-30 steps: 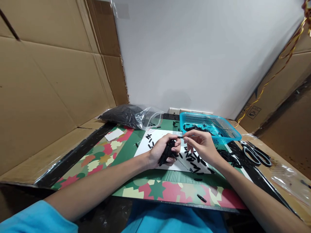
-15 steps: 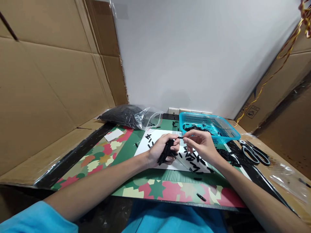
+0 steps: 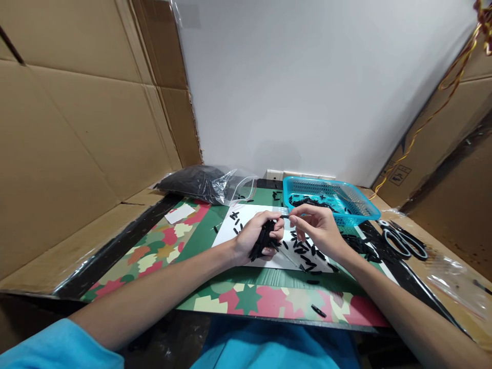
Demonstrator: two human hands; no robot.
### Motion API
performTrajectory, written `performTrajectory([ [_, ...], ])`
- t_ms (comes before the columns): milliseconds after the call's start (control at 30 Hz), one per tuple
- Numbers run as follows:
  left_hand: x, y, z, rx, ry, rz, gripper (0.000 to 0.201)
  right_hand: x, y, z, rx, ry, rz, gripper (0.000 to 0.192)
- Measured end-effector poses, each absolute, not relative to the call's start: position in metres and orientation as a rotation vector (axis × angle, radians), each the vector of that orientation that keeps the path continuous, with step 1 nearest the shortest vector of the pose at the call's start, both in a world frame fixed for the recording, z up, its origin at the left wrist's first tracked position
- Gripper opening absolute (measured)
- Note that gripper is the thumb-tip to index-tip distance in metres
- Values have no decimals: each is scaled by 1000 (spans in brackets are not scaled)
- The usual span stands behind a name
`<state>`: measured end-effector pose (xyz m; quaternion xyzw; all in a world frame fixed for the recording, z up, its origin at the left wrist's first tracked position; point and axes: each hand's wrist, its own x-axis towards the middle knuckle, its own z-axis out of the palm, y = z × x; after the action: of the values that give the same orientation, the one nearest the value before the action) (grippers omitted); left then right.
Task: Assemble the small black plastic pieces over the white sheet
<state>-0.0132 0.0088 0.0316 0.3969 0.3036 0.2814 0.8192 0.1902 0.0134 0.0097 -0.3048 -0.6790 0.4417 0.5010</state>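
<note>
Cardboard (image 3: 69, 128) walled the far left of what I watched, a folded sheet of it leaning over the desk edge. Next came a clear plastic bag (image 3: 203, 183) stuffed with black pieces, lying at the back of the patterned mat (image 3: 161, 246), with a small white slip (image 3: 180, 213) just in front of it. I saw the left hand (image 3: 258, 237) curled tight around a bundle of black sticks (image 3: 263, 241), their ends poking out below the palm, held just above a white sheet (image 3: 246, 225). Loose black bits (image 3: 303, 251) lay scattered across that sheet, mostly under and between the two hands, so the space below the fingers was cluttered. The right hand (image 3: 317, 230) sat close beside the left, thumb and forefinger pinched narrowly on a single black stick (image 3: 285, 217) whose other end met the left hand's fingers; the remaining fingers were loosely bent. Behind the right hand stood a blue basket (image 3: 330, 197), black pieces in its bottom, its near rim just past the knuckles. One stray piece (image 3: 317, 310) lay alone near the front edge of the mat. Further right I made out scissors (image 3: 403, 241) with black handles on the dark desk strip, then crumpled clear plastic (image 3: 457, 282), and more cardboard with a yellow cord (image 3: 453, 82) hanging down it.
</note>
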Motion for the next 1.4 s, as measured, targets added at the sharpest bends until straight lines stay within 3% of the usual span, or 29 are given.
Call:
performTrajectory([
  [1167, -12, 7, 29, 832, 676, 550, 41, 189, 10, 10, -789, -1697, 1101, 41],
  [1400, -11, 6, 30, 818, 696, 537, 39, 190, 10, 9, -820, -1751, 991, 41],
])
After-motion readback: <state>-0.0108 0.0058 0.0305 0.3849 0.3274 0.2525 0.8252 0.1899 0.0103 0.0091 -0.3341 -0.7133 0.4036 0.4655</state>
